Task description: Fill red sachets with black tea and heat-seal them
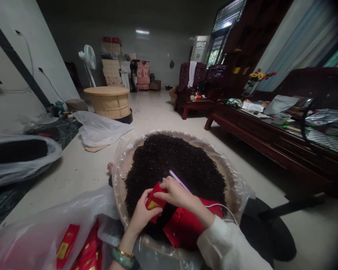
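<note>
Left hand (142,214) and right hand (174,190) clamped on red packet (154,197) over basket (230,180), toward near edge; apparently working packet's top; next move needs steady left grip.

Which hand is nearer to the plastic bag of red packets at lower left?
Left. The left hand is right of the bag, holding a red packet; the right hand is farther right, at the packet's upper end.

A small red rectangular packet with a yellow label (156,203) is held tilted between the left hand (142,210) and the right hand (174,190), partly covered by them, over the heap of dark loose leaves (171,157).
</note>
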The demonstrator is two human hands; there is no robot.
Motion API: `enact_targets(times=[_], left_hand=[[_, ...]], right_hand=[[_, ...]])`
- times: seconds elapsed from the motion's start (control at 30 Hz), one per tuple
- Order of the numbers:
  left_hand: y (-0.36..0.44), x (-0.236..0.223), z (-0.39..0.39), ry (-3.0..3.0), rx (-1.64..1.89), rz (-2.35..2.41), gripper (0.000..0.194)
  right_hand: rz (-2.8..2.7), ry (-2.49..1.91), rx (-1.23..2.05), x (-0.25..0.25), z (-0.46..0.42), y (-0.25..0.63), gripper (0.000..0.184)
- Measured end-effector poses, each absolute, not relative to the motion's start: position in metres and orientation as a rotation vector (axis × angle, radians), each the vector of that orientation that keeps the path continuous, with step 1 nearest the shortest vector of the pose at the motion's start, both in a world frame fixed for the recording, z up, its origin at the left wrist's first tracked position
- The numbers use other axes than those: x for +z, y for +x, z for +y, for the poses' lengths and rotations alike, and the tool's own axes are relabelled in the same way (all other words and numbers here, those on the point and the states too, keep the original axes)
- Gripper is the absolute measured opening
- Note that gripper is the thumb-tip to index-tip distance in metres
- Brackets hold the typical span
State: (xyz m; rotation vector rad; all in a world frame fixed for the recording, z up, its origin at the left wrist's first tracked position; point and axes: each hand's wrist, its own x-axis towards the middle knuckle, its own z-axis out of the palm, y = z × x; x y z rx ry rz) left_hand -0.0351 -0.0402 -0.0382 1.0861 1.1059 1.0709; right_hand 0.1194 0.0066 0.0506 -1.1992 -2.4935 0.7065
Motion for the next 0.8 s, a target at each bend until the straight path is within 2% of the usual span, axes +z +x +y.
enact_targets(times=[0.07,0.17,0.3,0.47,0.67,0.8], left_hand=[[-0.034,-0.038,-0.04,1.137,1.091,1.152,0.064],[-0.034,-0.037,-0.04,1.169,1.11,1.194,0.056],[-0.03,-0.036,-0.043,1.125,1.135,1.199,0.056],[-0.029,-0.03,-0.048,1.026,0.956,1.078,0.054],[-0.038,-0.018,-0.045,1.134,0.84,1.062,0.045],[-0.039,-0.023,-0.041,1.176,0.923,1.077,0.047]], right_hand=[[-2.478,-1.172,0.655,0.049,0.007,0.122,0.021],[-2.449,-1.161,0.48,0.044,0.008,0.128,0.018],[-2.447,-1.172,0.304,0.029,0.011,0.131,0.031],[-2.229,-1.123,0.1,0.013,0.017,0.132,0.046],[-2.255,-0.903,0.128,0.017,0.026,0.139,0.052],[-2.258,-0.871,0.168,0.024,0.022,0.139,0.046]])
